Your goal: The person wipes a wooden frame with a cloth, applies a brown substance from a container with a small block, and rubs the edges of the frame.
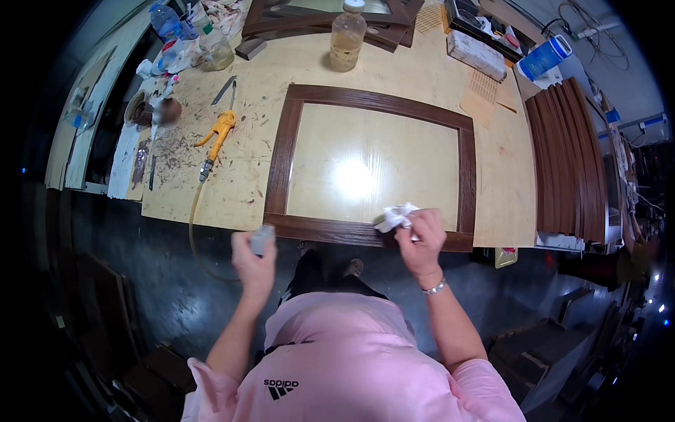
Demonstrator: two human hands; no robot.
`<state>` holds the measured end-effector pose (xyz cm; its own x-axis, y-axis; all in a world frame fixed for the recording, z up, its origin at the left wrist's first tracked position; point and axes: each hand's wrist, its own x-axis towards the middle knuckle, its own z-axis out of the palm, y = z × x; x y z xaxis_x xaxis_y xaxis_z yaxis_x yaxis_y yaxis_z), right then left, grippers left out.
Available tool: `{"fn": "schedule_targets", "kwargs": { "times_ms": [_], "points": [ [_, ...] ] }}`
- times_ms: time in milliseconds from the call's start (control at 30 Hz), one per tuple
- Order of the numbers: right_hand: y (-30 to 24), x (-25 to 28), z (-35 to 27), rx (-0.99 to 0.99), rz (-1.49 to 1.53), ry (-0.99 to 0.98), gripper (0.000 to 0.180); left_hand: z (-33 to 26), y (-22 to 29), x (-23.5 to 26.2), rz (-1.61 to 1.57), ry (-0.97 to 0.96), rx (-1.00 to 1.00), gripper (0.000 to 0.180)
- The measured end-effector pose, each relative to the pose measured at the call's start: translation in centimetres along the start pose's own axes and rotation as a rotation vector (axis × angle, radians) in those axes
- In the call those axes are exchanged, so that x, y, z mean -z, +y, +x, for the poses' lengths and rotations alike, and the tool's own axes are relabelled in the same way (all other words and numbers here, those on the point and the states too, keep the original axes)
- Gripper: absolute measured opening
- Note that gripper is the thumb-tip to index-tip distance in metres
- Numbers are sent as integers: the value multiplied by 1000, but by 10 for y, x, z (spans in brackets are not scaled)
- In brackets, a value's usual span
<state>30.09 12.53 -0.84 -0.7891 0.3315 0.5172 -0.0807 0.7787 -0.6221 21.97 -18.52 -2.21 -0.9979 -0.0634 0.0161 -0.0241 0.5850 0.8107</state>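
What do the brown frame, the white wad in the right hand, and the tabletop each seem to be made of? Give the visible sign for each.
Brown frame: probably stained wood, since grain lines show in a dark, slightly glossy surface.
White wad, in the right hand: looks like cloth or paper, soft and crumpled; I cannot tell which.
Tabletop: seemingly pale plywood or board, matt, scuffed and stained.

Overhead light falls brightly on the pale surface (pixel 232 176), with a glare spot burning out the panel inside the dark wooden frame (pixel 281 162). The floor (pixel 162 295) below lies dim. Fisheye distortion bows straight edges, and the corners vignette to black. Outer regions appear soft.
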Motion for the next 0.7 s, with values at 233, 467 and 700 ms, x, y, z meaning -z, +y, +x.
{"fn": "schedule_targets", "kwargs": {
  "times_ms": [233,467,700],
  "points": [
    [50,54,2,-164,-120,161,4,-44,70,-78,-153,-516,-413,32],
    [62,65,-8,-252,-185,193,10,58,37,3,228,-233,-387,21],
    [69,59,22,-262,-187,96,13,54,47,1,184,-383,-343,20]
  ]
}}
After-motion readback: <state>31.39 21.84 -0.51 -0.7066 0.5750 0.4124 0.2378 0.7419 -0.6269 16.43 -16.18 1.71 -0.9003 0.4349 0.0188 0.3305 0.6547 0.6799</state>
